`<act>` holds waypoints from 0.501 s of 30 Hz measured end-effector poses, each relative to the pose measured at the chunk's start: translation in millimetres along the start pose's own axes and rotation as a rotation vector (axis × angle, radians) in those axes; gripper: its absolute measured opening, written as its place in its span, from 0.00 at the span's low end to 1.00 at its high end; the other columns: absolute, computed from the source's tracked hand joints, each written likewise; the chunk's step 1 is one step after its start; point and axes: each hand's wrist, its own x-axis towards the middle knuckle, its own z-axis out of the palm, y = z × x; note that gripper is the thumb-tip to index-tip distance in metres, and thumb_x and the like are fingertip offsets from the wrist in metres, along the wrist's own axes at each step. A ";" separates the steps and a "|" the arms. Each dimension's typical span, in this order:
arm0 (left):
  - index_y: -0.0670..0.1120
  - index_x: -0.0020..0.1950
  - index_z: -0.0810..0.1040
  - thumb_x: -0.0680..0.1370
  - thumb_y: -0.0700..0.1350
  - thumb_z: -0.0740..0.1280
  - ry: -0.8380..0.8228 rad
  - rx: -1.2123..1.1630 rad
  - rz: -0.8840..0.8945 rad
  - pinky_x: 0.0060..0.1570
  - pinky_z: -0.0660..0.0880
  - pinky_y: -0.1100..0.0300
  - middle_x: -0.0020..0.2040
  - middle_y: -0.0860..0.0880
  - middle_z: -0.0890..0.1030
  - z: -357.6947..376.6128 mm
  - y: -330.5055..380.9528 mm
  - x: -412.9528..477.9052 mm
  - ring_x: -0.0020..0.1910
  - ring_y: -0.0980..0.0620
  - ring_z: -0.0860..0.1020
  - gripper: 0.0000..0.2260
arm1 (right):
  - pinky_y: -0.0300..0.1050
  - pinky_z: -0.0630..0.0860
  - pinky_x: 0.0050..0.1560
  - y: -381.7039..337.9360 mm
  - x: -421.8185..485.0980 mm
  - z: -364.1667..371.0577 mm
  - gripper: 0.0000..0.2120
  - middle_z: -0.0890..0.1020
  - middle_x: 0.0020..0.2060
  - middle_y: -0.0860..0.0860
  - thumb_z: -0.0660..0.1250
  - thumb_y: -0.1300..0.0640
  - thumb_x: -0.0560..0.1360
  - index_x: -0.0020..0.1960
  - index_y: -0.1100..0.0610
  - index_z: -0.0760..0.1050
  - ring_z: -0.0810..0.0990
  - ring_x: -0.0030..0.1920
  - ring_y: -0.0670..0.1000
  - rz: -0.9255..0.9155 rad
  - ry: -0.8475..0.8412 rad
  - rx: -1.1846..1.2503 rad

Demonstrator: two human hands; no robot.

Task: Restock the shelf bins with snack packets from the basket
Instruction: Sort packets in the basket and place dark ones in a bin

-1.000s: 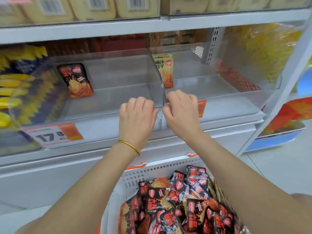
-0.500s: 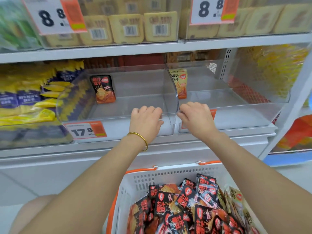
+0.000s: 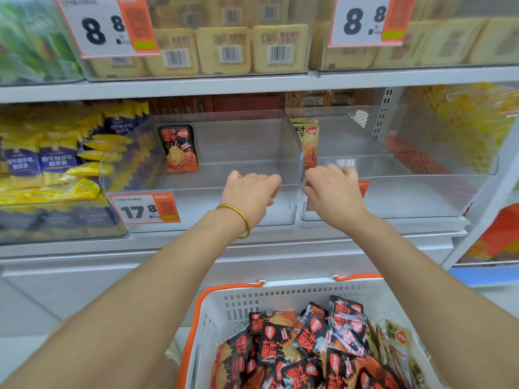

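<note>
Two clear plastic shelf bins stand side by side on the middle shelf. The left bin (image 3: pixel 196 192) holds one black-and-red snack packet (image 3: pixel 179 148) upright at its back. A single yellow packet (image 3: pixel 307 141) stands at the back of the right bin (image 3: pixel 407 197). My left hand (image 3: pixel 250 195), with a gold bangle on the wrist, curls over the left bin's front rim. My right hand (image 3: pixel 331 192) curls over the right bin's front rim, just across the divider. Below, a white basket (image 3: pixel 280 299) with orange handles holds several black-and-red packets (image 3: pixel 309 346) and a few yellow ones (image 3: pixel 398 343).
A 17.8 price tag (image 3: pixel 146 210) hangs on the left bin's front. Further left, a bin is full of yellow-and-blue packets (image 3: pixel 50 164). Beige packs (image 3: pixel 224 49) and 8.8 tags fill the upper shelf. Yellow packets (image 3: pixel 463 122) lie at the right, by a white upright (image 3: pixel 494 186).
The view has tilted up and pulled back, bringing the upper shelf and more of the basket into sight. Both hands have stayed at the bins' front rims.
</note>
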 end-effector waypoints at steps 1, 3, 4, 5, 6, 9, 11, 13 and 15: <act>0.51 0.46 0.63 0.80 0.39 0.59 0.001 -0.008 0.002 0.46 0.59 0.54 0.49 0.50 0.78 -2.9 0.4 -0.5 0.51 0.46 0.74 0.08 | 0.47 0.57 0.54 0.0 -1.9 -2.5 0.06 0.75 0.45 0.48 0.56 0.56 0.80 0.44 0.52 0.66 0.70 0.51 0.53 0.001 0.000 -0.001; 0.50 0.46 0.63 0.79 0.39 0.59 0.001 -0.018 0.006 0.46 0.59 0.54 0.48 0.50 0.77 -7.4 2.2 -3.9 0.51 0.46 0.74 0.08 | 0.48 0.57 0.54 -1.1 -8.3 -6.7 0.06 0.75 0.45 0.49 0.56 0.56 0.80 0.43 0.52 0.64 0.70 0.51 0.53 -0.003 0.002 -0.003; 0.50 0.46 0.63 0.79 0.38 0.59 -0.002 -0.018 0.006 0.47 0.60 0.53 0.48 0.51 0.77 -8.5 4.0 -7.1 0.51 0.46 0.73 0.08 | 0.47 0.57 0.54 -2.4 -12.6 -8.4 0.06 0.76 0.45 0.49 0.56 0.56 0.79 0.43 0.52 0.63 0.70 0.52 0.54 -0.002 0.000 -0.006; 0.51 0.46 0.63 0.79 0.38 0.59 -0.003 -0.016 0.003 0.47 0.60 0.53 0.48 0.51 0.77 -8.9 6.3 -11.3 0.50 0.46 0.73 0.08 | 0.47 0.56 0.54 -4.0 -17.2 -9.7 0.06 0.76 0.45 0.49 0.56 0.55 0.79 0.43 0.51 0.63 0.70 0.52 0.54 -0.002 -0.002 -0.009; 0.51 0.46 0.63 0.79 0.38 0.59 0.000 -0.018 0.000 0.47 0.60 0.53 0.48 0.51 0.77 -8.5 8.8 -16.1 0.50 0.47 0.74 0.08 | 0.47 0.56 0.53 -5.5 -22.0 -10.9 0.06 0.76 0.45 0.49 0.56 0.55 0.79 0.43 0.51 0.64 0.71 0.52 0.54 -0.002 -0.001 -0.010; 0.51 0.47 0.63 0.79 0.39 0.60 0.006 -0.022 -0.004 0.47 0.60 0.53 0.48 0.51 0.78 -8.9 15.4 -30.0 0.51 0.46 0.74 0.08 | 0.48 0.57 0.54 -10.2 -36.1 -15.0 0.06 0.77 0.45 0.49 0.57 0.55 0.79 0.44 0.52 0.66 0.71 0.52 0.54 0.002 -0.006 -0.005; 0.51 0.47 0.63 0.79 0.39 0.59 0.012 -0.021 -0.001 0.47 0.60 0.53 0.49 0.51 0.78 -11.3 19.0 -38.2 0.51 0.46 0.74 0.08 | 0.48 0.57 0.55 -12.3 -44.2 -17.4 0.05 0.77 0.45 0.49 0.57 0.55 0.79 0.44 0.52 0.67 0.71 0.51 0.54 -0.005 -0.011 -0.008; 0.51 0.47 0.64 0.80 0.40 0.59 0.013 -0.022 -0.001 0.47 0.61 0.53 0.48 0.50 0.78 -13.3 22.8 -45.9 0.50 0.46 0.74 0.07 | 0.48 0.57 0.56 -13.9 -51.3 -20.4 0.05 0.77 0.46 0.49 0.57 0.55 0.79 0.45 0.53 0.67 0.71 0.52 0.54 -0.007 -0.023 -0.019; 0.50 0.47 0.64 0.80 0.41 0.59 0.015 -0.017 -0.003 0.47 0.60 0.53 0.48 0.50 0.78 -12.8 26.3 -52.0 0.50 0.46 0.73 0.06 | 0.48 0.57 0.57 -14.9 -58.0 -22.1 0.05 0.77 0.46 0.50 0.57 0.54 0.80 0.45 0.52 0.66 0.71 0.52 0.54 -0.012 -0.035 -0.021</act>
